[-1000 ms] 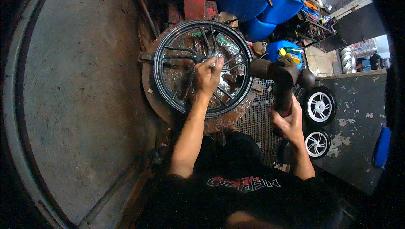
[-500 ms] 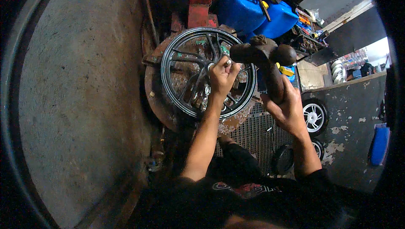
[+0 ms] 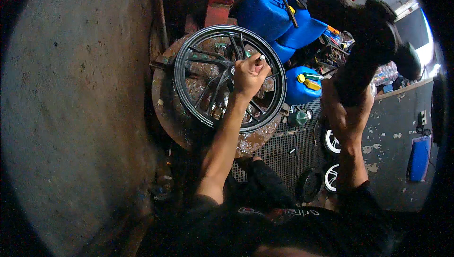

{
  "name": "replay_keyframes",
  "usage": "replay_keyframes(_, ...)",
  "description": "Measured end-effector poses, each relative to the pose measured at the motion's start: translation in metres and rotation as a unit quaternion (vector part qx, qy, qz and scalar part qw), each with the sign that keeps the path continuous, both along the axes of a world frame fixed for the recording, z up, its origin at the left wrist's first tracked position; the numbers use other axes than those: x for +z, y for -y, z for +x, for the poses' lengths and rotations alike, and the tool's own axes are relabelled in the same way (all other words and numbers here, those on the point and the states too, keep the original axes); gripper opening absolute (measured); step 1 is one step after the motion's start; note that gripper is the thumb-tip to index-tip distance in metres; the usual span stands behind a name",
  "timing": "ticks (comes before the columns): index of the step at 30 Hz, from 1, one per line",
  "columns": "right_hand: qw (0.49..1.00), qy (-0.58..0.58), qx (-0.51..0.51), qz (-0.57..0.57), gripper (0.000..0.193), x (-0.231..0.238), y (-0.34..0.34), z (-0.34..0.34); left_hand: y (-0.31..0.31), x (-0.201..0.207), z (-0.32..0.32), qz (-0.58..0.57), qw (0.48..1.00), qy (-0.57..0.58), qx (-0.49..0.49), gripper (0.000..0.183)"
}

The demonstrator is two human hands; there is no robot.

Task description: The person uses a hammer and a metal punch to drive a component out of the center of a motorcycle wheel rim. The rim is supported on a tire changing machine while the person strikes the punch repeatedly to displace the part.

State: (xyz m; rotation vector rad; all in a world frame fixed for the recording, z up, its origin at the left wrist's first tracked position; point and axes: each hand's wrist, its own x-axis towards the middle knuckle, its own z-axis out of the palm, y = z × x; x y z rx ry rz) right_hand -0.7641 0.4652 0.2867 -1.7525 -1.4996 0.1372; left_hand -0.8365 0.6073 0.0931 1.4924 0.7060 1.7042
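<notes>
One round, rust-brown platform [image 3: 165,108] spreads beneath your left hand [image 3: 249,78] and out to its left. On it lies the bare black alloy wheel [image 3: 215,61], directly under that hand. Your ball-peen hammer [image 3: 371,25] is raised beyond your right hand [image 3: 349,112], well apart from the left one; the right hand wraps its handle fully. A firm wrist should bring the striking face down square, so settle your aim before swinging. Your left hand is curled tightly round a short metal rod [image 3: 261,57], its bright tip just showing above the fist; the fist hides where the lower end sits. Line the rod up with the blow, grip it low so your knuckles sit clear of that tip, and watch the tip rather than the hammer. A glancing hit could catch your hand or skid onto the wheel.
</notes>
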Motion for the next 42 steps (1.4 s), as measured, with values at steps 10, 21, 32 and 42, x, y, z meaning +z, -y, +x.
replay_keyframes(10,0.999,0.037,-0.008,-0.001,0.026,0.01,0.0,0.001,0.0,-0.002,-0.004,0.004,1.0,0.0,-0.011,0.019)
replay_keyframes(21,0.995,0.099,-0.015,-0.026,0.022,-0.009,0.006,0.014,-0.011,-0.025,-0.002,0.026,0.999,-0.039,-0.012,0.014)
replay_keyframes(32,0.995,-0.018,0.072,-0.067,0.049,-0.035,0.026,0.055,-0.002,-0.004,-0.007,0.009,0.999,-0.034,-0.02,0.026)
replay_keyframes(42,0.94,-0.325,0.058,0.083,0.045,-0.051,0.036,0.173,-0.019,0.088,-0.039,0.008,0.985,0.123,0.118,0.014)
